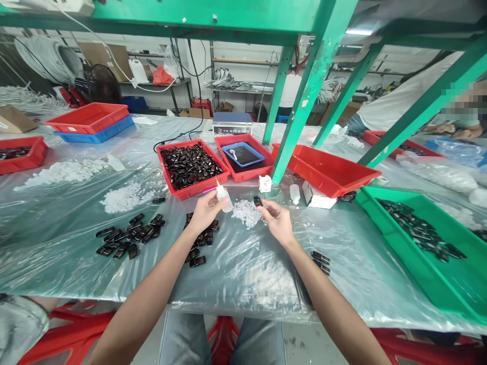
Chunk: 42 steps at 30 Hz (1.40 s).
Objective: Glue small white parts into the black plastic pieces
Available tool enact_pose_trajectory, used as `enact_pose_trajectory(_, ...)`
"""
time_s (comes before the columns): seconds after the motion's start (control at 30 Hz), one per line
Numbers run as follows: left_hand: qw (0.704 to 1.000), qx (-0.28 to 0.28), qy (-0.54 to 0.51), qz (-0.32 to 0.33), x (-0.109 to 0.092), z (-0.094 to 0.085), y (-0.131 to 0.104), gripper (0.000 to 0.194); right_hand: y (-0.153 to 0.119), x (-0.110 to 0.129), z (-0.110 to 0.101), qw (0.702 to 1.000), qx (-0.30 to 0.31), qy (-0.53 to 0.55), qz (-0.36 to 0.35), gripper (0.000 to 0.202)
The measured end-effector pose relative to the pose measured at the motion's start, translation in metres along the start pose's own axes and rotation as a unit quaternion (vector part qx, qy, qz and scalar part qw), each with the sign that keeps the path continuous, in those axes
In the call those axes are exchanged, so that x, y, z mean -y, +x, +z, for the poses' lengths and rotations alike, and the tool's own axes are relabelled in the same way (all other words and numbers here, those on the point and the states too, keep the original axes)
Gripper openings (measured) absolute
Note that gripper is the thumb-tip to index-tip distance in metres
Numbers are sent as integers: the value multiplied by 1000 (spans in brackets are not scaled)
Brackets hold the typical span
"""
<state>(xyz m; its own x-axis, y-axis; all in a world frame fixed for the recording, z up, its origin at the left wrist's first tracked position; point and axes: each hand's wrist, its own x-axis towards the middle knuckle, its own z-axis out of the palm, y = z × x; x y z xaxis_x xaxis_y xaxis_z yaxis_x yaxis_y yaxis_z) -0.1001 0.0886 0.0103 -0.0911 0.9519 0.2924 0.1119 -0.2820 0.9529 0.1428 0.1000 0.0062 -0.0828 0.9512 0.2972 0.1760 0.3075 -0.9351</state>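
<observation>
My left hand [206, 210] is closed round a small white squeeze bottle [225, 199] with a thin orange-tipped nozzle pointing up. A black plastic piece [257, 201] is pinched between the thumb and fingers of my right hand [277, 219]. Between the hands lies a pile of small clear pieces [246, 213] on the plastic-covered table [236, 274]. Black pieces [207, 237] lie partly behind my left forearm, and another group [131, 235] is further left. Several more black pieces [320, 262] sit right of my right forearm.
Behind the hands are a red tray of black pieces [165, 172], a red tray holding a blue one [247, 177], and a tilted red tray [335, 172]. A green tray [384, 228] stands right. Green frame posts [304, 106] rise ahead. A person's hand [470, 132] shows far right.
</observation>
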Motion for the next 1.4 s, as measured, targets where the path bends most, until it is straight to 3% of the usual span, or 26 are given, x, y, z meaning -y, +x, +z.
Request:
enact_pose_trajectory(0.23,975,-59,-201,-77,-10,16,-8,50,-3,2,3,1000,10,0,-17,37)
enact_pose_trajectory(0.53,926,14,-317,-204,-19,21,-13,43,-4,4,2,1000,9,-18,-23,37)
enact_pose_trajectory(0.73,905,44,-366,-214,-26,22,-16,26,-5,3,3,999,12,-32,-29,37)
enact_pose_trajectory(0.93,881,0,-413,-230,-27,21,-15,30,-6,1,3,998,11,-49,-45,36)
enact_pose_trajectory(1.1,889,-41,-408,-206,-24,23,-14,34,-6,-1,3,997,18,-53,-50,37)
enact_pose_trajectory(1.4,925,-52,-333,-173,-21,26,-14,36,-6,-1,3,997,30,-57,-48,36)
